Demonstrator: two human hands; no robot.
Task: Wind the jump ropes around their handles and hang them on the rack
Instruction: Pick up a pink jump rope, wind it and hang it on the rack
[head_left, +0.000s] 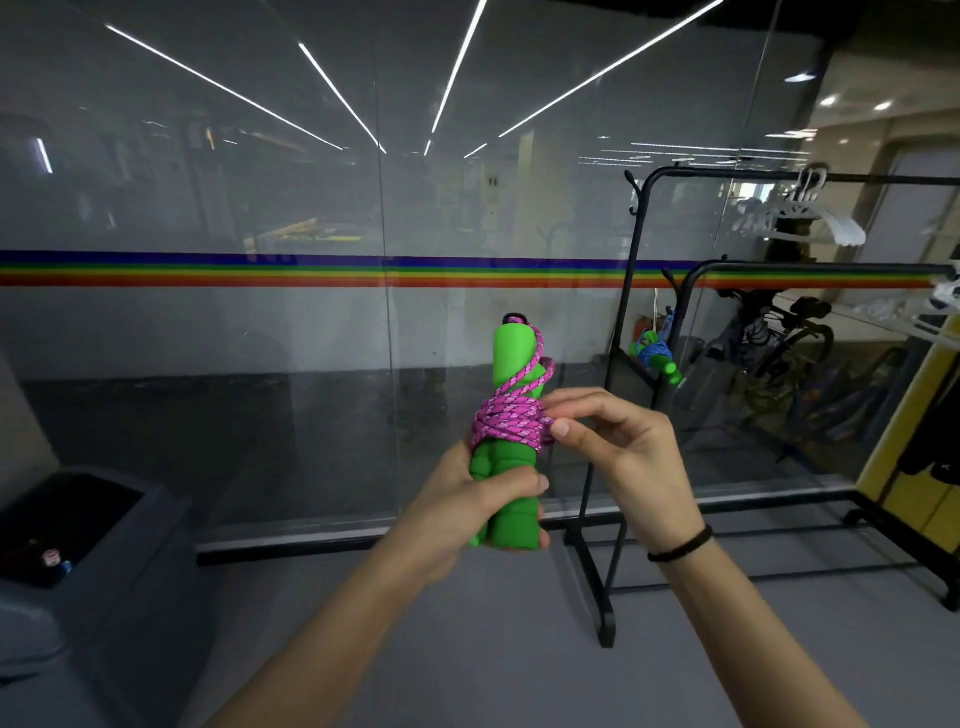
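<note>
braided pink rope (511, 423), smooth green handles (511, 478)

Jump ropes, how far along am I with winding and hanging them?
Done: one blue rope, wound on green handles, already hangs on the black rack. In hand: the pink rope is nearly all coiled around its green handles; your left hand grips the handles while your right hand pinches the last turns. Left: secure the end and hang this bundle. No other loose ropes are in view.
</note>
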